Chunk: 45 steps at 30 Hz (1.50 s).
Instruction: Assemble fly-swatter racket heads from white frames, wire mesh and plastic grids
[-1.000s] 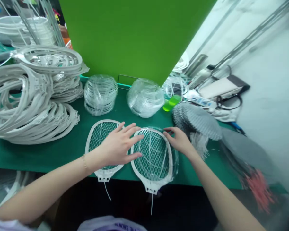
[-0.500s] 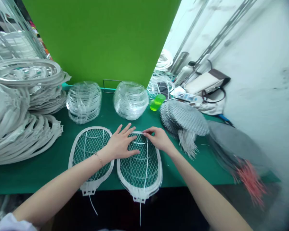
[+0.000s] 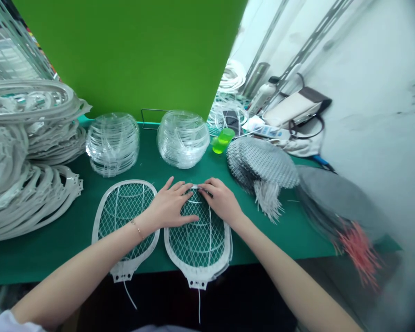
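A white racket head (image 3: 198,237) with diamond mesh, like a bug swatter's, lies on the green table in front of me. My left hand (image 3: 174,203) rests flat across its upper left part, fingers spread, thumb over the mesh. At the top rim, my right hand (image 3: 219,199) has its fingers bent and closed on the edge; the exact grip is partly hidden. Beside it on the left lies a second mesh racket head (image 3: 105,207), partly under my left forearm. From the bottom tab of each hangs a thin white wire (image 3: 199,306).
Two stacks of clear rings (image 3: 114,145) stand behind the racket heads, before a green panel (image 3: 124,55). White frames (image 3: 38,198) are piled at the left. On the right are grey mesh sheets (image 3: 269,161), a darker mesh stack (image 3: 335,193) and a green cylinder (image 3: 223,140).
My right hand has slid left along the top rim, closer to my left hand, with its fingers more curled. My left hand stays on the racket head. The view has shifted slightly.
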Each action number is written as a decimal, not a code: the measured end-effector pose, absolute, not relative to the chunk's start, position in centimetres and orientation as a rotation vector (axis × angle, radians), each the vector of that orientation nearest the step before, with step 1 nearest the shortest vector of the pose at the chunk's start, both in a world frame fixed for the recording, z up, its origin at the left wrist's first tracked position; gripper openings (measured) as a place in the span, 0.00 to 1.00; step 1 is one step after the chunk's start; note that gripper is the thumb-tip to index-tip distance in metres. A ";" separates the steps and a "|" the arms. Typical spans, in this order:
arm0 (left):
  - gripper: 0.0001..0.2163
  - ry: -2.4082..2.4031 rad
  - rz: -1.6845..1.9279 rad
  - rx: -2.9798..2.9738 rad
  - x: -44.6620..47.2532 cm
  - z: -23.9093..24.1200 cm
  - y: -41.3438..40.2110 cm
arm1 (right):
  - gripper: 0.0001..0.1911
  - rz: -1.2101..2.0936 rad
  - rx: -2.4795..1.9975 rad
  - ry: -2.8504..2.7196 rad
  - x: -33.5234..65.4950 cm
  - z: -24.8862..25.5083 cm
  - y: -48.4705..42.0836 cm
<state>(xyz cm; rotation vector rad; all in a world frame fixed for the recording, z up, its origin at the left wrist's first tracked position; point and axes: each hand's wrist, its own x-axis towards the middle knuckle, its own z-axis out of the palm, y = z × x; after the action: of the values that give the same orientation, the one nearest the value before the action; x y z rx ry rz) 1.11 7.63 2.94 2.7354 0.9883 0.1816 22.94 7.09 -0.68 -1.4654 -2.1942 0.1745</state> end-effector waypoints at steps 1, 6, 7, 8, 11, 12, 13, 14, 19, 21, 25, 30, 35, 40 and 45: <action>0.36 0.989 0.182 2.739 1.0 2.9 7.6 | 0.09 0.179 -1.465 -2.213 23.0 -0.6 7.3; 0.36 0.973 0.192 2.740 0.9 2.9 7.7 | 0.03 0.243 -1.432 -2.249 23.3 -0.3 8.4; 0.35 0.970 0.197 2.736 0.9 2.9 7.7 | 0.02 0.249 -1.434 -2.237 23.4 -0.4 8.5; 0.35 0.965 0.201 2.734 0.9 2.9 7.7 | 0.02 0.257 -1.443 -2.221 23.4 -0.5 8.6; 0.36 0.950 0.208 2.728 0.8 2.8 7.7 | 0.03 0.291 -1.486 -2.184 23.3 -0.8 8.2; 0.36 0.945 0.207 2.727 0.9 2.8 7.7 | 0.03 0.301 -1.495 -2.175 23.2 -0.8 8.1; 0.36 0.940 0.206 2.726 0.9 2.8 7.7 | 0.03 0.307 -1.502 -2.168 23.2 -0.8 7.9; 0.36 0.934 0.204 2.725 0.9 2.8 7.7 | 0.03 0.309 -1.509 -2.165 23.1 -0.7 7.8; 0.36 0.918 0.182 2.692 1.1 3.2 7.8 | 0.06 0.461 -1.578 -2.142 23.1 0.3 8.7; 0.36 0.918 0.164 2.680 1.2 3.4 7.8 | 0.06 0.577 -1.586 -2.122 23.3 0.6 9.3; 0.37 0.913 0.114 2.677 1.6 3.5 7.8 | 0.04 0.660 -1.588 -2.077 23.7 0.6 9.8; 0.37 0.887 0.140 2.674 1.8 3.1 8.0 | 0.04 0.673 -1.618 -2.048 24.0 0.4 10.0; 0.38 0.906 0.108 2.616 1.7 3.1 8.4 | 0.04 0.835 -1.527 -2.016 24.6 -0.1 10.4; 0.39 0.905 0.108 2.618 1.7 3.2 8.3 | 0.06 0.624 -1.346 -2.032 24.6 -1.1 9.3; 0.40 0.880 0.013 2.583 1.6 3.5 8.6 | 0.06 0.466 -1.299 -2.106 24.2 -1.3 8.6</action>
<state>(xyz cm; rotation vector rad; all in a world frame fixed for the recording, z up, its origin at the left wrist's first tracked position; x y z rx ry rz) 1.61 8.57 3.54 2.5833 0.8804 0.0131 24.22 8.57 -1.31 -1.2993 -2.1062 0.4660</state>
